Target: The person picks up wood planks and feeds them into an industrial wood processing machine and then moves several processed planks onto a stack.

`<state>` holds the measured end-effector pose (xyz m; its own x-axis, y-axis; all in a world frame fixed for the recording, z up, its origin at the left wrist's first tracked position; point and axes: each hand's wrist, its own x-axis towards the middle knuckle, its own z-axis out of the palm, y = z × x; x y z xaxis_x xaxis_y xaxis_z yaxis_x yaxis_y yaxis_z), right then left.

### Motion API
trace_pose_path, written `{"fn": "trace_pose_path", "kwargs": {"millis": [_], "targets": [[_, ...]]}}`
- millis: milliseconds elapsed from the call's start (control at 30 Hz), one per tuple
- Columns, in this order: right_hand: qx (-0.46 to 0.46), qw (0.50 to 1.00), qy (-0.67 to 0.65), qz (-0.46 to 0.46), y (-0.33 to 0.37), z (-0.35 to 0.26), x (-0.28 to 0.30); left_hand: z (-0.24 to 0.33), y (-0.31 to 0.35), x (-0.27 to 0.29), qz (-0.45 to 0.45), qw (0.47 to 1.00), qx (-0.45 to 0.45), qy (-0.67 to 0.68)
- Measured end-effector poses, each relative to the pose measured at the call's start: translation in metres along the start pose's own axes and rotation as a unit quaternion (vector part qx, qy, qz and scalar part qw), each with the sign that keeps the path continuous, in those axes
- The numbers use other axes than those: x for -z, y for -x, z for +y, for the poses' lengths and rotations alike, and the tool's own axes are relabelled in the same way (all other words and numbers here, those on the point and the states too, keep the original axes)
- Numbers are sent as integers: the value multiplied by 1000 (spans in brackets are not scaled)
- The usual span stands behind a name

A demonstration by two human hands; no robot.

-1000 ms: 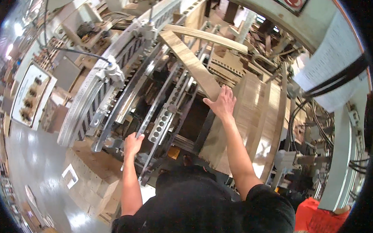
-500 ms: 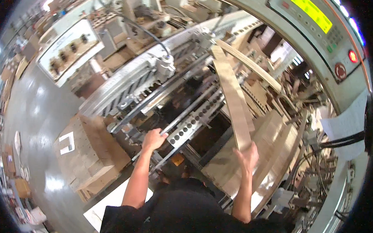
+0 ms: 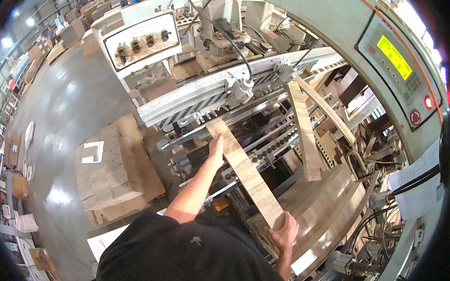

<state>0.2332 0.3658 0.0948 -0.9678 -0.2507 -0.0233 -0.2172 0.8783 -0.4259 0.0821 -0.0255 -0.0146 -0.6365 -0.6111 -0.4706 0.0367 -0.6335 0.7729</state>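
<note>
- Plank [image 3: 248,176], pale brown and grained, held slantwise between both hands above the machine's rail [image 3: 192,135]; whether its underside touches anything cannot be told
- Left hand [image 3: 216,151] clasps the far end by its left edge, fingers close together, their tips partly tucked out of sight
- Right hand [image 3: 285,232] pinches the near end, fingers bent together over the corner, thumb set apart from them; what lies beneath the wood is hidden
- Perforated bar [image 3: 272,151] with round dark holes, partly covered by the held piece
- Second plank [image 3: 305,139] lies farther right, beside a narrow wooden strip [image 3: 329,110]; it bears a dark mark too small to read
- Wide boards [image 3: 328,197] beyond the right wrist, their near part blocked by the arm
- Control panel [image 3: 396,62] with a lit yellow-green display, its characters illegible
- Paper sheet [image 3: 416,199] below it, crossed by dark cables, print unreadable
- Switch plate [image 3: 141,42] with four black knobs, its lettering blurred
- Cardboard stack [image 3: 108,170] carrying a white label [image 3: 93,152], text indistinct
</note>
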Motion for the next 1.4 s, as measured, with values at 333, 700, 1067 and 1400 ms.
{"fn": "trace_pose_path", "kwargs": {"millis": [333,700,1067,1400], "targets": [[-69,992,92,53,-52,3,-42,-3,-26,-62,47,976,31,-212],[-91,987,126,36,-85,-7,-37,-15,-23,-90,217,934,-124,-256],[-70,986,140,50,-100,-8,-51,11,-21,-95,195,932,-143,-271],[-84,985,147,30,-103,-18,-48,5,-27,-88,178,943,-125,-253]]}}
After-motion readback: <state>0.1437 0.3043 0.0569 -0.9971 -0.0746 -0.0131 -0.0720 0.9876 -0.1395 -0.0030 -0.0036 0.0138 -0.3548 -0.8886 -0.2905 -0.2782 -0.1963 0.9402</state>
